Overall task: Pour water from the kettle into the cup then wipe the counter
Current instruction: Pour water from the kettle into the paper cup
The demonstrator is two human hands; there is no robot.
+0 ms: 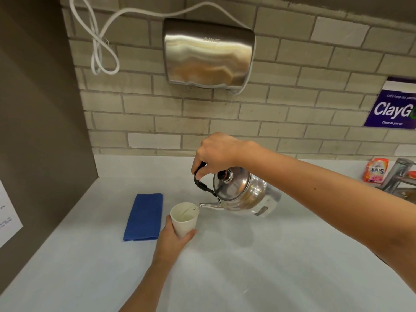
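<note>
A shiny steel kettle (239, 190) hangs tilted to the left above the white counter (247, 266). My right hand (216, 154) grips its black handle from above. A thin stream of water runs from the spout into a white paper cup (183, 218), which my left hand (173, 237) holds from below, slightly tilted. Left of the cup a folded blue cloth (144, 217) lies flat on the counter.
A steel hand dryer (208, 52) with a white cord is fixed on the brick-tile wall. At the far right stand a tap (398, 174), an orange detergent packet (374, 170) and a purple sign (394, 106). A dark side wall (33, 131) closes the left.
</note>
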